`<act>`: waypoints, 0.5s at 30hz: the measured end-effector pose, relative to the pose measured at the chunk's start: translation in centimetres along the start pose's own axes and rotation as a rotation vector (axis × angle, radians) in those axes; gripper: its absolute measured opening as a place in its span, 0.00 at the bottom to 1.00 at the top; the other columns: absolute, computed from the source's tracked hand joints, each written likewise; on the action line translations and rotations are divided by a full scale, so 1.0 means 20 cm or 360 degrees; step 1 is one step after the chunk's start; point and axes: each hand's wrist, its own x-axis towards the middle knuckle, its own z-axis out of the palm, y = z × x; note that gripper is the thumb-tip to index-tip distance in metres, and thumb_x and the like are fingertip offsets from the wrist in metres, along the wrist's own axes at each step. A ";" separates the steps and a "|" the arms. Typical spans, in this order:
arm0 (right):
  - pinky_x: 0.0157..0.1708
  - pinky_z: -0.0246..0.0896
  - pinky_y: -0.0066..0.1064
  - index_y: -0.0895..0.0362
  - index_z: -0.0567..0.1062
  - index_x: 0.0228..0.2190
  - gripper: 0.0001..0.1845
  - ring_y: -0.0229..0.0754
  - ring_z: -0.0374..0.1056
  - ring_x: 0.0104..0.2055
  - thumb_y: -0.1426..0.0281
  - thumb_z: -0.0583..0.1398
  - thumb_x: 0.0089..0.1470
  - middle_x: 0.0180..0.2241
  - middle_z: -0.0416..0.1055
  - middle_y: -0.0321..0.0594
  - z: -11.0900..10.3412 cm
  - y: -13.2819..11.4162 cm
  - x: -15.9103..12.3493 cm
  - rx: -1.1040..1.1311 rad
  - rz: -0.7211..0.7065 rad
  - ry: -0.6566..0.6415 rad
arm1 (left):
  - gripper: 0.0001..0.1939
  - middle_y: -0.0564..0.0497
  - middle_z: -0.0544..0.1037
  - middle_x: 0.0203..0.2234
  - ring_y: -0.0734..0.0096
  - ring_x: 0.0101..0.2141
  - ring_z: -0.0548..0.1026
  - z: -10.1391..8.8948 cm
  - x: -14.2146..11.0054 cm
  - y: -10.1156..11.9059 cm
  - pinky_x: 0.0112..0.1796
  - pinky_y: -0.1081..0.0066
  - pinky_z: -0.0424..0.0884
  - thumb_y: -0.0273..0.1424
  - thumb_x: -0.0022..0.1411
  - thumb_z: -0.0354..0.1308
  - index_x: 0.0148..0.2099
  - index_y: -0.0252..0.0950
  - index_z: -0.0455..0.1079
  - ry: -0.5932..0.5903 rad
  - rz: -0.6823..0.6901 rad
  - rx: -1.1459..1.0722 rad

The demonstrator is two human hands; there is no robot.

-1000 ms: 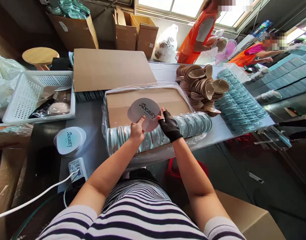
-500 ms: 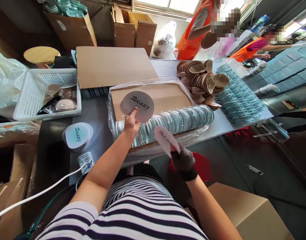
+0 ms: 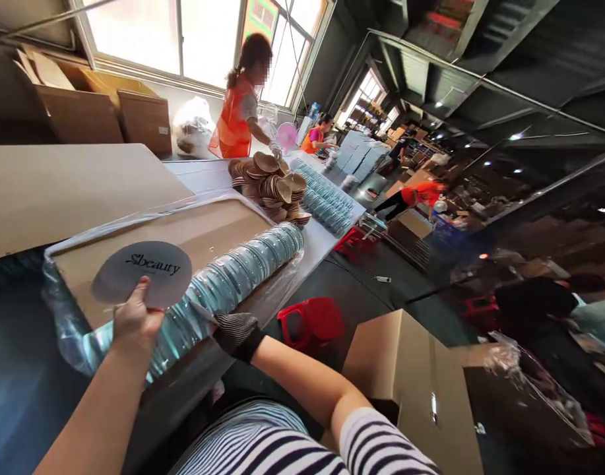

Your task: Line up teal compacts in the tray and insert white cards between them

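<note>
My left hand (image 3: 138, 316) grips a small stack of rounded, translucent grey-white cards (image 3: 148, 267) printed "beauty", thumb on top. My gloved right hand (image 3: 235, 330) is closed on a thin card (image 3: 202, 313), seen nearly edge-on against the near side of a long row of clear-wrapped, bluish discs (image 3: 243, 264). I cannot tell whether this card is between two discs. The row lies along the near side of a plastic-lined carton (image 3: 183, 227). Both hands are over the row's nearer half, my left hand further left.
Brown oval pieces (image 3: 272, 185) are piled beyond the carton, beside rows of wrapped bluish packs (image 3: 326, 198). A person in an orange vest (image 3: 237, 119) reaches over the pile. A red stool (image 3: 312, 322) and a big cardboard box (image 3: 406, 369) stand at right.
The view has swung right and up. My right hand has brought its card from in front of the row up against it. My left hand still holds its stack.
</note>
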 end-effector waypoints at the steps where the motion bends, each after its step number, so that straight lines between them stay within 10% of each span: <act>1: 0.26 0.54 0.29 0.54 0.68 0.45 0.18 0.44 0.71 0.31 0.58 0.48 0.62 0.34 0.76 0.38 0.03 0.00 0.05 0.0004 0.0015 -0.0004 | 0.21 0.76 0.79 0.39 0.74 0.55 0.71 -0.01 0.01 -0.01 0.51 0.60 0.73 0.17 0.61 0.55 0.39 0.54 0.75 -0.0046 0.0059 0.0030; 15: 0.32 0.59 0.30 0.56 0.70 0.46 0.18 0.45 0.74 0.36 0.65 0.44 0.68 0.36 0.77 0.47 -0.03 -0.06 0.25 -0.0247 -0.0113 -0.0259 | 0.18 0.52 0.82 0.32 0.71 0.36 0.80 0.01 0.03 -0.03 0.50 0.62 0.74 0.16 0.57 0.61 0.48 0.37 0.75 0.0119 0.0083 -0.0373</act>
